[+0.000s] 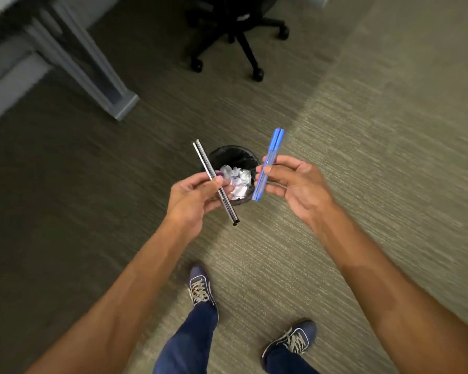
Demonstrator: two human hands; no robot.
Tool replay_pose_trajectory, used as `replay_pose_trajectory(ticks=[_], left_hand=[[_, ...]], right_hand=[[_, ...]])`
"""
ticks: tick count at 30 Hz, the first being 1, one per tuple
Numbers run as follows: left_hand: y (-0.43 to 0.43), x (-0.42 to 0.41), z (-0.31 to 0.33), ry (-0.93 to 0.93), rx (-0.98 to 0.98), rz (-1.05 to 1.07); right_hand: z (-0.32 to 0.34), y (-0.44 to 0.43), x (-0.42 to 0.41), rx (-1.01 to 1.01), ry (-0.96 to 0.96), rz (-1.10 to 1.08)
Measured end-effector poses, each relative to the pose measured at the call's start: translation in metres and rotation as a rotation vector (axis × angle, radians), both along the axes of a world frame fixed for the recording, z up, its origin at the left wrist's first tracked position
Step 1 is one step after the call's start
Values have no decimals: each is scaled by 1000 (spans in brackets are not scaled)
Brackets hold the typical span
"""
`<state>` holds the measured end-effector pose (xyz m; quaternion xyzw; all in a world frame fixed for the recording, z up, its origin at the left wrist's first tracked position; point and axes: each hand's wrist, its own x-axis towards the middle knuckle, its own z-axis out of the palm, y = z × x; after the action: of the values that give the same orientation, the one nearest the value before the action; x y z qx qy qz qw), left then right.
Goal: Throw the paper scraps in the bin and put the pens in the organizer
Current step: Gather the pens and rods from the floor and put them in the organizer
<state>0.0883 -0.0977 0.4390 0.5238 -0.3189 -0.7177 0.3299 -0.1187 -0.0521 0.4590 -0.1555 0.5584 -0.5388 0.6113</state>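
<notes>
1. So, bin [234, 155] is the landmark: small, round, black liner, on the carpet [362, 157].
2. Paper scraps [237, 180] sit inside the bin, white & crumpled.
3. Left hand [193, 197] is up in front of the bin's left side, fingers pinched tight on two black pens [214, 182]. Pens slant, top ends up-left of the bin, low ends below it.
4. Right hand [295, 182] is up by the bin's right side. Thumb & fingers hold two blue pens [268, 164]; other fingers curl loose.
5. Blue pens tilt, caps up, above-right of the bin.
6. Two shoes [200, 287] stand on the carpet, nearer the person than the bin.
7. Office chair [241, 36] is far past the bin; desk leg [92, 63] far up-left.
8. Organizer: can't see it.
</notes>
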Motion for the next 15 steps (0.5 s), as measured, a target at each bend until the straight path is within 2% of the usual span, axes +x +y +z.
replay_pose_trajectory(ticks=[9,15], left_hand=[[-48,133,173,-9,-110,163],[-59,208,264,-20,-170,266]], right_hand=[[164,-78,129,-128,33,128],[246,-111,204,-202,62,175]])
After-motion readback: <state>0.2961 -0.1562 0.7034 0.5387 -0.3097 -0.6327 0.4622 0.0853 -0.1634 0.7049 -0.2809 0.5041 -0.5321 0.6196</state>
